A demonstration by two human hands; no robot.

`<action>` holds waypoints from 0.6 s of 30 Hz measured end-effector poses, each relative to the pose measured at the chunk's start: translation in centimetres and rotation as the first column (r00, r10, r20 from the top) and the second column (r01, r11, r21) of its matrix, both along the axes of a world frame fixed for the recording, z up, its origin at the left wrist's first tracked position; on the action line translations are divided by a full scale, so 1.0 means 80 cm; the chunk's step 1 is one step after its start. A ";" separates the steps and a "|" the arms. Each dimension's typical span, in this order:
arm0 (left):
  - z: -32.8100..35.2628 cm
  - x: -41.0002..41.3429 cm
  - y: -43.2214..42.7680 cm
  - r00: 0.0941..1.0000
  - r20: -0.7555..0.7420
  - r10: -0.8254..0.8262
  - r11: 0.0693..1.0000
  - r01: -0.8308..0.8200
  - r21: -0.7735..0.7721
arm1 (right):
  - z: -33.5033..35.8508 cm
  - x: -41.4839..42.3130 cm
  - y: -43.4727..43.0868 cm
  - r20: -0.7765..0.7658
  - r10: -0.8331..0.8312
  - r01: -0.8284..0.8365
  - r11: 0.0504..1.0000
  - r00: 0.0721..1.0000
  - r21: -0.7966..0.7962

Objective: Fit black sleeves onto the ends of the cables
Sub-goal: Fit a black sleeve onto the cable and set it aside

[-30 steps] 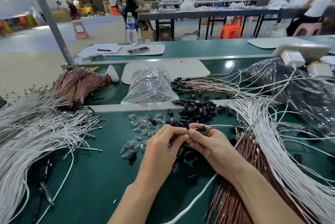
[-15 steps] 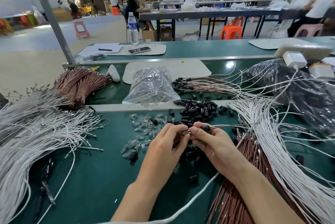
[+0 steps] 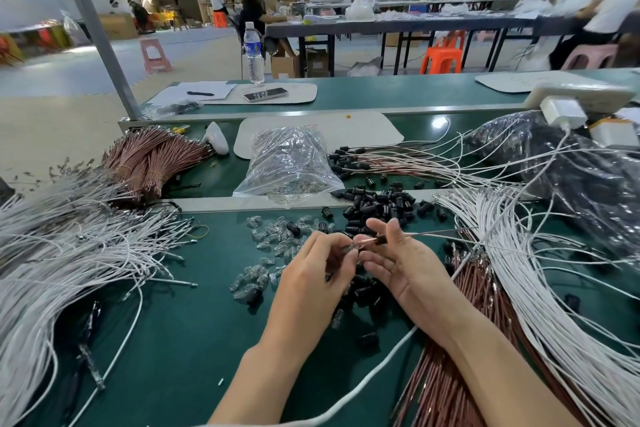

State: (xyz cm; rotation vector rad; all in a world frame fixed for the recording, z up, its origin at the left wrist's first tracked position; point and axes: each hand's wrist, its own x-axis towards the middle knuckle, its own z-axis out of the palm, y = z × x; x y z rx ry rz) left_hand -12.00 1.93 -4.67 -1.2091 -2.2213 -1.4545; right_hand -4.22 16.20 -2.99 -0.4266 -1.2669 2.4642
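My left hand [image 3: 313,274] pinches the tip of a thin cable [image 3: 433,236] at the centre of the green bench. My right hand [image 3: 403,262] holds the same cable between thumb and forefinger, right by a black sleeve [image 3: 381,239] threaded on it; its other fingers are spread. The cable runs off to the right. A heap of loose black sleeves [image 3: 379,207] lies just beyond my hands, and more lie under them. Small clear caps [image 3: 266,239] are scattered to the left of my hands.
White cable bundles lie at the left [image 3: 62,253] and right [image 3: 540,288]. Brown cables [image 3: 446,374] lie by my right forearm, another bundle [image 3: 152,156] at the back left. A clear bag [image 3: 287,163], finished cables [image 3: 391,160] and a dark bag [image 3: 581,174] sit behind.
My right hand has opened its lower fingers and lifted slightly with the cable. The left hand's fingertips have shifted along the cable tip.
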 end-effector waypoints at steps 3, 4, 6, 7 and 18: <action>0.001 -0.001 -0.002 0.999 0.023 0.030 0.999 -0.030 0.026 | -0.001 -0.001 0.002 0.042 -0.041 0.042 0.999 0.998 -0.031; 0.001 -0.001 -0.003 0.999 0.033 0.031 0.999 -0.032 0.031 | -0.001 -0.001 0.002 0.052 -0.040 0.041 0.999 0.998 -0.023; 0.002 -0.001 -0.004 0.999 0.046 0.027 0.999 -0.029 0.033 | 0.000 -0.002 0.002 0.063 -0.023 0.023 1.000 0.998 0.003; 0.002 -0.001 -0.005 0.999 0.045 0.026 0.999 -0.027 0.032 | 0.000 -0.001 0.001 0.064 -0.014 0.013 1.000 0.998 0.014; 0.001 0.004 -0.001 0.997 0.075 -0.018 0.998 0.014 0.057 | -0.004 0.001 -0.004 0.013 0.104 -0.105 0.993 0.994 0.057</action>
